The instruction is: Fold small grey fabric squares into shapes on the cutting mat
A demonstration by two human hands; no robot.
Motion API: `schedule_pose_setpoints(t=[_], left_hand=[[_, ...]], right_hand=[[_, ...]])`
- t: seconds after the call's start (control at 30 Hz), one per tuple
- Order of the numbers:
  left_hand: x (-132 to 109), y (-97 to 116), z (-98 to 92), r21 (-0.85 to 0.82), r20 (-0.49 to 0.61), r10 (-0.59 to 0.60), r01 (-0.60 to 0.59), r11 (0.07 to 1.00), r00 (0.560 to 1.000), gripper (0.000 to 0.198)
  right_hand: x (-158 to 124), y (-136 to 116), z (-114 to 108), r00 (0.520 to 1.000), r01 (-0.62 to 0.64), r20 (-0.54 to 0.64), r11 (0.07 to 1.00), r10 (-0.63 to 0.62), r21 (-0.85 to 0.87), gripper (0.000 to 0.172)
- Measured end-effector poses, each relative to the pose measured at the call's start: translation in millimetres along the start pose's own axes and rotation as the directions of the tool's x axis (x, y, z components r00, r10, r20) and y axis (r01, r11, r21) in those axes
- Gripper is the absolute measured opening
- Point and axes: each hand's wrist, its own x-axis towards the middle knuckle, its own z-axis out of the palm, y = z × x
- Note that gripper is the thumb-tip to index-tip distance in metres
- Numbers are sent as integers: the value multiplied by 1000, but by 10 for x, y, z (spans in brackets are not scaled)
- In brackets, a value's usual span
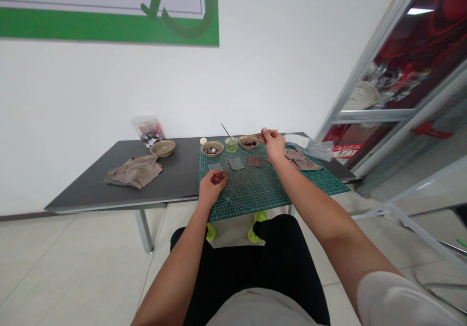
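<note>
My right hand (273,146) is closed around a thin tan stick (255,135), whose tip reaches over a small tan bowl (249,146) with dark pieces in it. What kind of tool the stick is, I cannot make out. My left hand (213,184) hovers above the green cutting mat (251,197), fingers curled together; anything inside them is hidden. Just beyond it lie small square pieces: a grey sheet (236,163) and a brown sheet (255,161). A second bowl (212,149) holds dark and pale bits. Between the bowls stands a glass jar (231,145) with a thin brush leaning in it.
On the dark table (175,180), a crumpled brown cloth (134,171), another bowl (162,148) and a clear bag of pieces (148,131) sit at left. Another cloth (302,159) and clear plastic (315,147) lie at right. A wall rises behind.
</note>
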Motion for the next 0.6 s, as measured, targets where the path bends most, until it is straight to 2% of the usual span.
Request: schedule_pose_setpoints(t=[0.13,0.3,0.47,0.6], left_hand=[[-11,1,-2,-5,-6,6,-6,1000,1000,25],[-24,13,-2,19,-19,17,-17,1000,1000,24],[-29,-26,4,62,-17,-2,3,998,1000,22],[-35,-47,-6,90,5,9,-9,996,1000,22]], right_hand=[[308,103,302,999,21,42,1000,-20,-22,33],[404,286,566,989,84,134,978,-58,-191,34],[381,378,595,986,129,141,941,-89,-311,36],[409,414,549,972,176,216,892,-91,-417,33]])
